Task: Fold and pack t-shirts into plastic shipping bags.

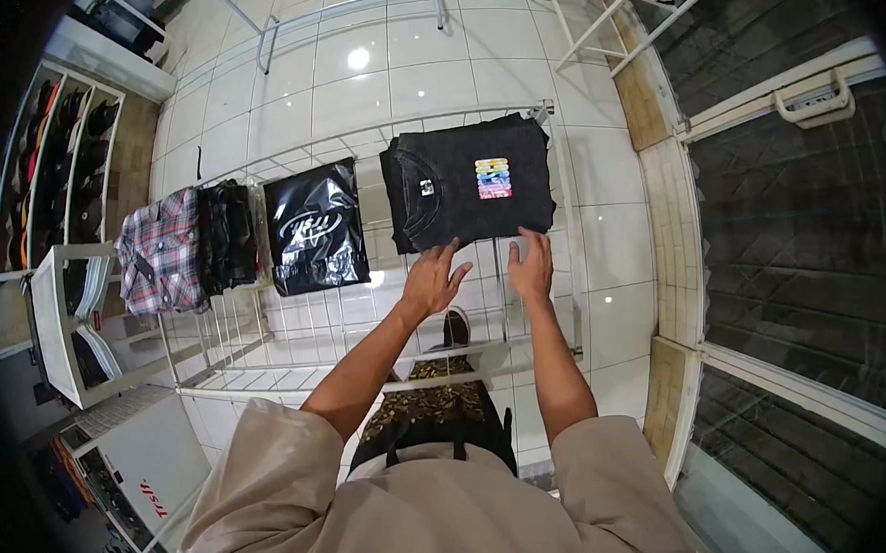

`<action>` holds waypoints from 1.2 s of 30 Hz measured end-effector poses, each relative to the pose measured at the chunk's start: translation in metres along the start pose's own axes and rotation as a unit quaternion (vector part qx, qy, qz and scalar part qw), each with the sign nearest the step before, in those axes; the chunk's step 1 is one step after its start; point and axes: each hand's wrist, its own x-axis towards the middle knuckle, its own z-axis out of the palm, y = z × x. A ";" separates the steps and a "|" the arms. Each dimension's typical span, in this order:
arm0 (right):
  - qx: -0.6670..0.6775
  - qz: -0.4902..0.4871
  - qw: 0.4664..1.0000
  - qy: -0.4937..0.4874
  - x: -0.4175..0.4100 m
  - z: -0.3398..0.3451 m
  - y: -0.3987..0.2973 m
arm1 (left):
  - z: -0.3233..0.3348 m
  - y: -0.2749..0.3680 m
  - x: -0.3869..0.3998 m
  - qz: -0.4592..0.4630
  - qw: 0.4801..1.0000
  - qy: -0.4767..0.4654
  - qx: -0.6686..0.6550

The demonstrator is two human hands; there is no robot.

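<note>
Before me, a stack of folded black T-shirts (456,172) lies on a white wire rack (304,344), the top one with a colourful print and its collar to the left. My left hand (435,280) is at the stack's near edge, fingers apart, fingertips touching or just over the cloth. At the near right corner is my right hand (531,265), thumb and fingers apart, fingertips by the edge. Neither hand grips anything that I can see. Left of the stack lies a black plastic packet (318,229) with a white logo. Beyond it are folded plaid shirts (162,250).
Metal rack legs (267,42) stand on the tiled floor at the top. Shelves of caps (69,174) are at the far left, above a white display unit with folded shirts (57,324). A glass door with a white handle (816,104) is on the right.
</note>
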 end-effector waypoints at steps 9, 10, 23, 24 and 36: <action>-0.064 -0.197 0.978 -0.027 0.125 0.014 -0.010 | -0.008 -0.022 0.118 0.041 0.996 0.027 0.081; -0.084 -0.207 0.973 -0.048 0.144 0.017 -0.010 | -0.010 -0.026 0.131 0.065 0.992 0.049 0.101; -0.349 -0.212 0.878 -0.250 0.265 0.031 -0.025 | -0.001 -0.063 0.183 -0.014 0.979 0.033 0.199; -0.326 -0.218 0.885 -0.251 0.265 0.029 -0.026 | -0.003 -0.060 0.184 -0.027 0.980 0.026 0.193; -0.120 -0.304 0.923 -0.203 0.219 -0.024 -0.027 | -0.045 -0.026 0.207 0.010 0.964 0.004 0.265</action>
